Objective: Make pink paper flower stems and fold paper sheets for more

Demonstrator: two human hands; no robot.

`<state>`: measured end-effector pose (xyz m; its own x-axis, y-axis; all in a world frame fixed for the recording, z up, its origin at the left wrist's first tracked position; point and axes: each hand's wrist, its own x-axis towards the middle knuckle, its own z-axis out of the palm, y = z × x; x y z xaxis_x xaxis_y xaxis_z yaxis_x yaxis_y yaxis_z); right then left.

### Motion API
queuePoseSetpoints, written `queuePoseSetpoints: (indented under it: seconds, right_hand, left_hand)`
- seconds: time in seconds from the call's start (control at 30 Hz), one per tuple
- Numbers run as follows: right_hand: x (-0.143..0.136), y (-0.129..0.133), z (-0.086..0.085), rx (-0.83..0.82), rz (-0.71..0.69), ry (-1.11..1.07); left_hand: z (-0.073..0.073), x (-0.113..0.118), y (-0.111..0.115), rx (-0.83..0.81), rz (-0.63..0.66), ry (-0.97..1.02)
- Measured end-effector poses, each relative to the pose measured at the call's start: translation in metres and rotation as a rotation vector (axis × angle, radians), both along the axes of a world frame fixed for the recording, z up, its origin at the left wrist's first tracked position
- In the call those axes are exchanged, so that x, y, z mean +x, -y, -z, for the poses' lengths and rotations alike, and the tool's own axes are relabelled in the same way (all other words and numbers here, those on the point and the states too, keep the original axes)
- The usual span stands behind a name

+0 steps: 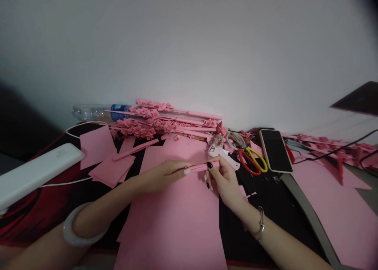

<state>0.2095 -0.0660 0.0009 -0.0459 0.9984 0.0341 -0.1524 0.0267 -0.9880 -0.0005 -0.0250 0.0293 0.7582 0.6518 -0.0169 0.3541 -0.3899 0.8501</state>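
Between my two hands lies a thin rolled tube of pink paper, held level above large pink paper sheets. My left hand pinches its left end between thumb and fingers. At the other end, my right hand grips the tube, the thumb pressed on top and the fingers curled beneath. Just beyond the right hand rests a pale pink flat tool, probably a glue gun, partly hidden. Red-and-yellow-handled scissors lie to its right.
Pink paper flowers on rolled stems pile against the wall, near a plastic bottle. Small pink squares and a white lamp-like bar are at left. Right of the scissors are a phone and more pink paper.
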Motion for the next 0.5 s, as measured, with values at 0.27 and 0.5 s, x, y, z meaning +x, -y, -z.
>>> queuePoseSetpoints:
  seconds: [0.27,0.5]
  right_hand:
    - [0.001,0.000,-0.001,-0.044,-0.083,-0.028]
    - [0.002,-0.001,0.002,-0.062,-0.095,-0.058]
  left_hand:
    - [-0.007,-0.012,-0.002,-0.624,0.158,0.111]
    - [-0.011,-0.010,0.000,-0.663,0.117,0.067]
